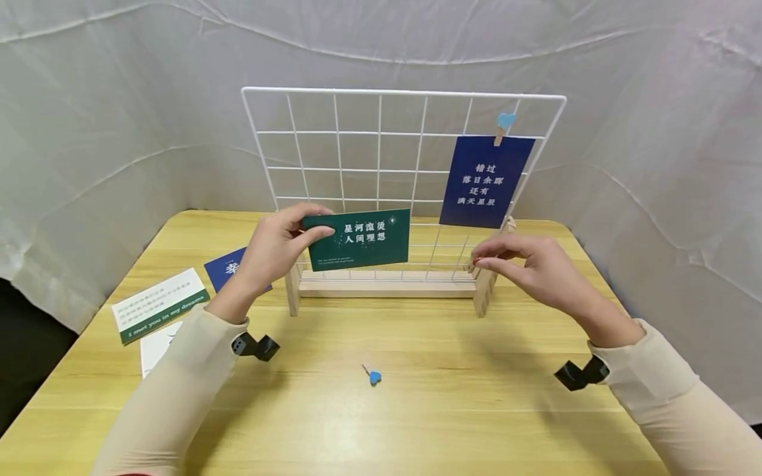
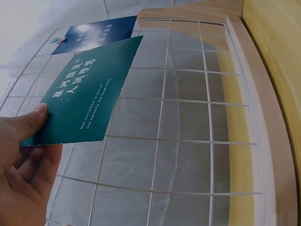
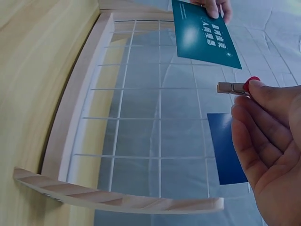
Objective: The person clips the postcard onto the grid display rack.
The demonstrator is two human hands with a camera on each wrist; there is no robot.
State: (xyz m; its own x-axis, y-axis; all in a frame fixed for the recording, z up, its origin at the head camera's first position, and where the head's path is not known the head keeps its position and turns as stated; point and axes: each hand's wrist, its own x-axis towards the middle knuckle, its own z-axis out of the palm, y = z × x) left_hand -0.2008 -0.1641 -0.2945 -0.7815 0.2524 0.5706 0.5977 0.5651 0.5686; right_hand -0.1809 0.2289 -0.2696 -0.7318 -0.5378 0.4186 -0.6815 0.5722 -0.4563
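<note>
In front of the white wire grid [image 1: 381, 132], my left hand [image 1: 276, 244] pinches a green card [image 1: 363, 254] with white writing by its left end, thumb on the printed face. My right hand [image 1: 530, 264], at the grid's lower right, holds a small wooden clothespin [image 3: 230, 88] with a red piece at its end, between thumb and fingertips. A dark blue card [image 1: 487, 165] hangs at the upper right of the grid, fixed by a clothespin with a light blue heart [image 1: 505, 120].
The grid stands in a wooden base [image 1: 387, 289] on the table. A blue heart clothespin [image 1: 374, 377] lies near the front. At the left lie a white and green card [image 1: 159, 301], a blue card [image 1: 223, 266] and a white card [image 1: 156, 347]. White cloth [image 1: 381, 33] hangs behind.
</note>
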